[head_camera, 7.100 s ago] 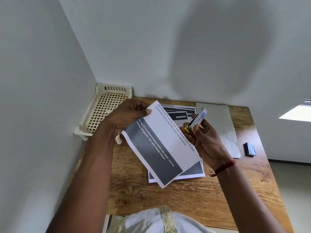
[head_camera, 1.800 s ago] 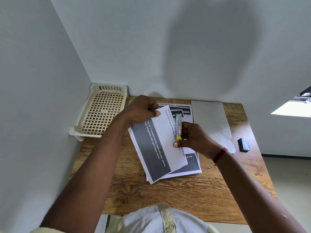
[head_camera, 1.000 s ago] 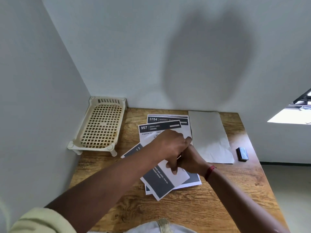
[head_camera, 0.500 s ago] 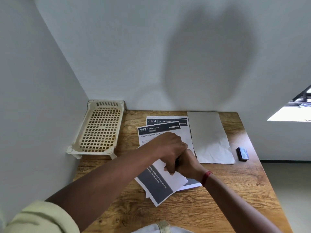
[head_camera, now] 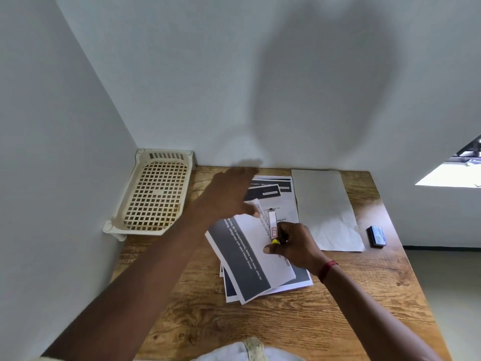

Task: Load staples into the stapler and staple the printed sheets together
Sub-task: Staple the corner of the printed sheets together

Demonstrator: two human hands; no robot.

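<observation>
A person's left hand [head_camera: 230, 194] hovers open and blurred over the far edge of a stack of printed sheets [head_camera: 256, 259], fingers spread and gripping nothing, while the right hand [head_camera: 294, 247] closes around the near end of a small stapler [head_camera: 272, 225] on a wooden desk [head_camera: 325, 316] set into a white corner.

The stapler stands directly ahead of the right hand and just right of the left hand. Its long axis runs away from the person, roughly parallel to the right edge of the topmost sheet, with the free end pointing toward the back wall. The right hand is plainly the nearer one, already in contact; the left hand is close but apart from the tool. The tool sits over the upper right part of the top sheet. Whether its mouth actually bites that edge cannot be told from this angle.

The sheets lie fanned and skewed rather than squared, the top one turned at a slant with a dark band along its left side.

The stapler itself is slim and pale, carrying a small red-marked label and a yellow tip beside the gripping fingers.

A cream plastic basket [head_camera: 153, 194] sits at far left, a blank sheet [head_camera: 325, 212] at right, and beyond it a small blue box [head_camera: 376, 236], likely staples.
</observation>
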